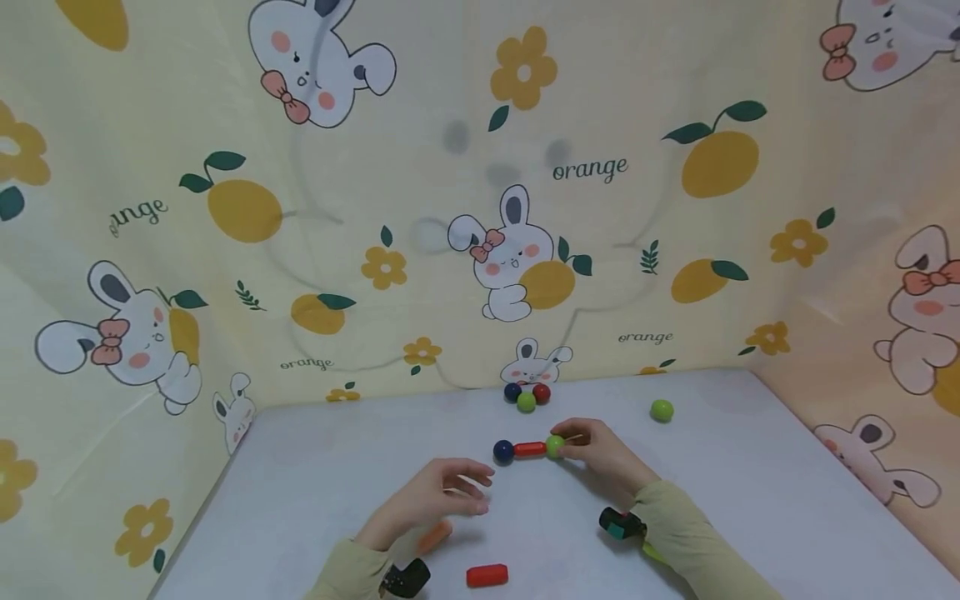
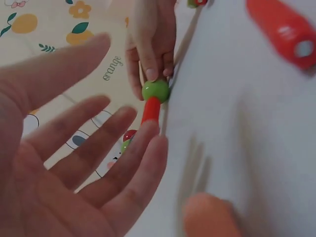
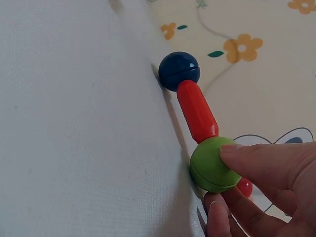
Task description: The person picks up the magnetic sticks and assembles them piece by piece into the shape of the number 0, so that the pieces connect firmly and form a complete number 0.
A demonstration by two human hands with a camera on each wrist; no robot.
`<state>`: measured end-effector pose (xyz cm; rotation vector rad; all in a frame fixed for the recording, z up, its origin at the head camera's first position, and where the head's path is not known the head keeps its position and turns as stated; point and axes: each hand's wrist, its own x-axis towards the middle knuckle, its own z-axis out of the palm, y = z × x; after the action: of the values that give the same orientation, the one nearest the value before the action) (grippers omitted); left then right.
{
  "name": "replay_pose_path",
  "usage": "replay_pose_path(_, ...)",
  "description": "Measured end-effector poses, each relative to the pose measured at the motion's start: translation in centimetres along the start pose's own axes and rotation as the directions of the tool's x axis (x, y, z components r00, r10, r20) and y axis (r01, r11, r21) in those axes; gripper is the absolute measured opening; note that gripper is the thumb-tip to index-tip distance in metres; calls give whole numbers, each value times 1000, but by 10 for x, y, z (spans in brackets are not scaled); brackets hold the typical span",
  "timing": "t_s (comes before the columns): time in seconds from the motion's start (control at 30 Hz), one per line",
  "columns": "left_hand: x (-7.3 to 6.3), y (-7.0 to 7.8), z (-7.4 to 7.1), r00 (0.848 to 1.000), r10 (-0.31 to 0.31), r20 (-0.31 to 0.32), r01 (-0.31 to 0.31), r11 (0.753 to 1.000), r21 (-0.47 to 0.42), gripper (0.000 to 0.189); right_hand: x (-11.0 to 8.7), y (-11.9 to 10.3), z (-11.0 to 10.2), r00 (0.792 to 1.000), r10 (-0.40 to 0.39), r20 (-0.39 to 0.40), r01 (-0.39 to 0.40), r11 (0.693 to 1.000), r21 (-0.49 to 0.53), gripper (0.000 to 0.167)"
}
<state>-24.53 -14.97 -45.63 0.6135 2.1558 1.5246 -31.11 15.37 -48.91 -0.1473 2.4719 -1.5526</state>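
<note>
A red rod (image 3: pixel 197 111) joins a dark blue ball (image 3: pixel 179 71) to a green ball (image 3: pixel 213 165), making one straight piece on the table. My right hand (image 1: pixel 600 452) pinches the green ball between thumb and fingers. To the left of the piece, my left hand (image 1: pixel 438 493) is held in the air with its fingers spread and nothing in it. Below that hand lies an orange rod (image 1: pixel 433 537), partly covered by the wrist in the head view. A second red rod (image 1: pixel 487 575) lies near the front of the table, with a pale tip showing in the left wrist view.
Farther back, a dark blue ball (image 1: pixel 512 392), a red ball (image 1: pixel 542 393) and a green ball (image 1: pixel 527 402) sit close together. Another green ball (image 1: pixel 662 410) stands at the back right. A patterned cloth (image 1: pixel 450 250) rises behind the white table (image 1: pixel 337 467).
</note>
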Motion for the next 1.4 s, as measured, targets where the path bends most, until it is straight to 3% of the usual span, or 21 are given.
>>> replay_pose_path(0.17, -17, -6, 8, 994, -28, 107, 36, 997, -74, 44, 0, -1, 1, 1000, 6, 1, -6, 1000, -5, 32)
replay_pose_path(0.27, -24, -8, 13, 989, -54, 140, 64, 996, -69, 43, -1, 0, 1, 1000, 5, 1, -5, 1000, -8, 31)
replay_pose_path(0.63, -35, -8, 37, 976, -184, 115, 190, 981, -44, 39, 1, 2, 0, 1000, 17, 4, -17, 1000, -2, 33)
replay_pose_path(0.8, -35, -9, 41, 977, -176, 119, 180, 984, -16, 35, 1, 2, 0, 1000, 10, 4, -10, 1000, 6, 34)
replay_pose_path(1.03, -33, -9, 42, 984, -124, 132, 118, 992, 55, 27, 1, 1, 0, 1000, -8, 8, 8, 1000, 3, 31)
replay_pose_path(1.2, -32, -6, 44, 982, -135, 129, 122, 987, 102, 24, 1, 2, 0, 1000, -3, 9, 3, 1000, 11, 31)
replay_pose_path(1.3, -29, -5, 44, 983, -131, 125, 120, 988, 94, 22, 0, 1, -1, 1000, 9, 7, -9, 1000, 13, 33)
replay_pose_path(1.4, -23, -4, 40, 987, -109, 118, 106, 994, 30, 22, -1, 1, -2, 1000, 12, 11, -12, 1000, 8, 35)
